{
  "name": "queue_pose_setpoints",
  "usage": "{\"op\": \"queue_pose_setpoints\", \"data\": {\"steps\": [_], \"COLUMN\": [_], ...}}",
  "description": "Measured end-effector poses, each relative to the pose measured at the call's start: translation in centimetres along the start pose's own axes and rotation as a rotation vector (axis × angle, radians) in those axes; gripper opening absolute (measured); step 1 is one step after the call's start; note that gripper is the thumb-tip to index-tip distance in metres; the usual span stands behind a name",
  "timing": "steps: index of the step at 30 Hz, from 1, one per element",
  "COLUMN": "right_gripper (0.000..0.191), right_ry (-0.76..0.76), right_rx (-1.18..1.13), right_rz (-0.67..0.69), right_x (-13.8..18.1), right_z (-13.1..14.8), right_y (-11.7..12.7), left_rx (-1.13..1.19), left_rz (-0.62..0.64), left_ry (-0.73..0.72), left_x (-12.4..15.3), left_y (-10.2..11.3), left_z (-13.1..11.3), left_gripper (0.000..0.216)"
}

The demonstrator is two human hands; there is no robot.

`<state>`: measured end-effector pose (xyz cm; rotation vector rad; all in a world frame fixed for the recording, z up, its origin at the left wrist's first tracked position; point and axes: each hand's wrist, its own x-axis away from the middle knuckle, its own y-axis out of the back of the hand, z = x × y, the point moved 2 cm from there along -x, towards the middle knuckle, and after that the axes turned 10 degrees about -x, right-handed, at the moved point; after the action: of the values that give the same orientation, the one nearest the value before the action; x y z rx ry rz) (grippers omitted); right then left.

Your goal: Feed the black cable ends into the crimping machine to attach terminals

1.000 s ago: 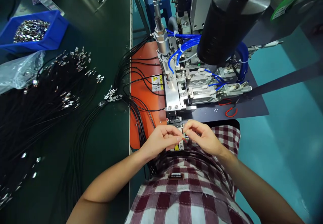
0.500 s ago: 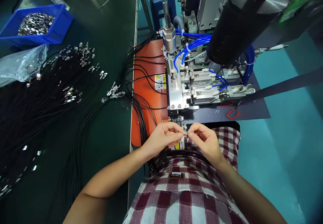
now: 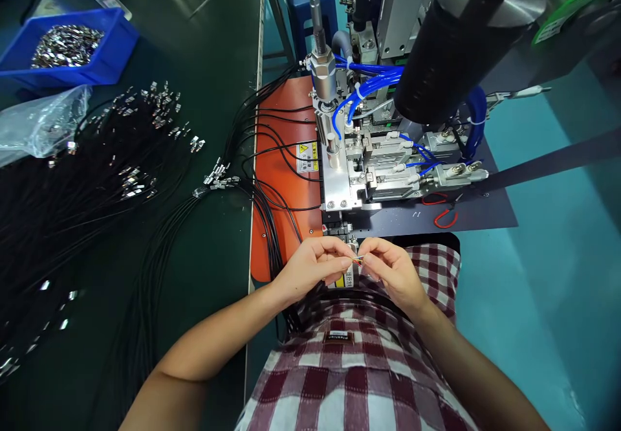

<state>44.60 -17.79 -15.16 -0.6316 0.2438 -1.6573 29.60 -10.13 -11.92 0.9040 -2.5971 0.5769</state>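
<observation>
My left hand [image 3: 313, 268] and my right hand [image 3: 392, 270] meet just in front of my checked shirt, below the machine. Both pinch the thin coloured wire ends [image 3: 358, 260] of a black cable, fingertips almost touching. The cable runs down under my left hand towards a bundle of black cables [image 3: 272, 224] that lies over the orange plate [image 3: 281, 178]. Right above my hands stands the metal fixture of the machine [image 3: 349, 178] with blue air hoses [image 3: 363, 81].
A dark green bench [image 3: 213, 94] at left carries a big heap of black cables with metal connectors [image 3: 97, 178], a blue bin of metal parts [image 3: 68, 46] and a clear plastic bag [image 3: 43, 127]. A black cylinder [image 3: 451, 49] overhangs the machine. Teal floor lies at right.
My view shifted slightly right and down, then steadied. Both hands stayed pinched on the wire ends, fingers shifting only a little.
</observation>
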Motion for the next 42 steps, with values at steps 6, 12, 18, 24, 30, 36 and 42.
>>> {"op": "queue_pose_setpoints", "data": {"steps": [6, 12, 18, 24, 30, 36, 42], "right_gripper": [0.003, 0.008, 0.005, 0.008, 0.011, 0.012, 0.013], "right_ry": [0.306, 0.423, 0.37, 0.403, 0.329, 0.353, 0.505], "right_rx": [0.229, 0.384, 0.422, 0.451, 0.513, 0.568, 0.73], "right_rz": [-0.111, -0.165, -0.174, -0.252, -0.205, -0.157, -0.113], "right_x": [0.6, 0.8, 0.9, 1.4, 1.6, 1.6, 1.6], "right_z": [0.8, 1.2, 1.0, 1.5, 2.0, 1.6, 1.0], "right_y": [-0.3, -1.0, -1.1, -1.2, -1.7, -1.7, -1.7], "left_rx": [0.009, 0.046, 0.023, -0.063, -0.182, -0.217, -0.188], "left_rz": [-0.017, -0.017, -0.058, -0.145, -0.192, -0.201, -0.192], "left_ry": [-0.006, -0.031, -0.051, -0.059, -0.093, -0.102, -0.09], "left_x": [-0.1, -0.2, -0.1, 0.1, 0.2, 0.3, 0.2], "left_y": [0.0, -0.1, -0.3, -0.7, -1.2, -1.2, -1.1], "left_z": [0.0, -0.1, 0.0, -0.1, -0.1, -0.3, -0.5], "left_gripper": [0.02, 0.022, 0.021, 0.022, 0.023, 0.019, 0.018]}}
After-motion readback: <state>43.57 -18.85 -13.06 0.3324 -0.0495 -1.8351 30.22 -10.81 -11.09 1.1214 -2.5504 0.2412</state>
